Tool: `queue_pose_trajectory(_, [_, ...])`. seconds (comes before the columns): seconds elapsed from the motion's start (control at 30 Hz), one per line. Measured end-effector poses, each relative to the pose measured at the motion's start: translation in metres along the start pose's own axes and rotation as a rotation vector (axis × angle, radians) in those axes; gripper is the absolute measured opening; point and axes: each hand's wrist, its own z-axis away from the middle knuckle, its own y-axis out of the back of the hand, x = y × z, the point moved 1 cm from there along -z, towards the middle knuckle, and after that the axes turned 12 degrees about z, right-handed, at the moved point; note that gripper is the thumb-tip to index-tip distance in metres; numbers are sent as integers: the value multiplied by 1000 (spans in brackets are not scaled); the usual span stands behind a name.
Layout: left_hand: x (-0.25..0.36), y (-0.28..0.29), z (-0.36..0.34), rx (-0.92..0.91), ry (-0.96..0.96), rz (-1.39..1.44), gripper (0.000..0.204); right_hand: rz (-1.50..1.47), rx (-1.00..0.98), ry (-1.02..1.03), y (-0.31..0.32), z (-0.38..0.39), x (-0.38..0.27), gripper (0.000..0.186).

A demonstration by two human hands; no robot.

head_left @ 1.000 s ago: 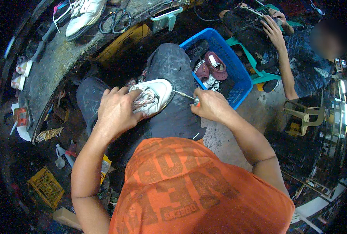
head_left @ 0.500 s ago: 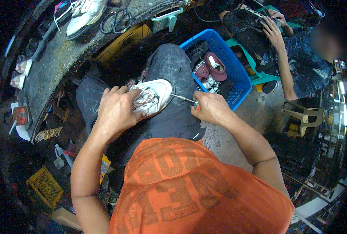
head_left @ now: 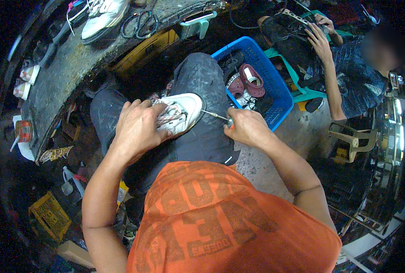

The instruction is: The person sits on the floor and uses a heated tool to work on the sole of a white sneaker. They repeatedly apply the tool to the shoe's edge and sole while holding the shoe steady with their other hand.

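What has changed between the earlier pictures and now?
Hardly anything: the camera view shifts slightly, and nothing visibly gets picked up or let go. The left hand still holds the white shoe; the right hand still grips the thin metal tool, its tip by the shoe's toe edge.

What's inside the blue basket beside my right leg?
The blue basket holds two maroon clogs, a black-and-white item nearer you and dark items too dim to identify. Whatever lies beneath them is covered.
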Motion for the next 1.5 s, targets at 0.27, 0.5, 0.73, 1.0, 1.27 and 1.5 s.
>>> queue_pose_trajectory(0.27, [0, 0, -1, 12, -1, 6, 49, 20, -29, 18, 2, 0, -2, 34])
queue_pose_trajectory(0.5, [-4, -3, -1, -28, 11, -14, 58, 26, 16, 30, 4, -2, 3, 31])
queue_pose_trajectory(0.73, [-2, -3, -1, -21, 17, -15, 58, 75, 20, 41, 9, -7, 10, 31])
queue_pose_trajectory(1.0, [-2, -3, 0, 0, 8, -12, 55, 117, 35, 48, 21, -13, 13, 31])
queue_pose_trajectory(1.27, [0, -1, -1, -14, 17, -15, 51, 143, 19, 64, 25, -15, 10, 31])
queue_pose_trajectory(1.5, [8, 16, -3, -58, -37, -28, 66, 30, 90, 98, 22, -14, 22, 35])
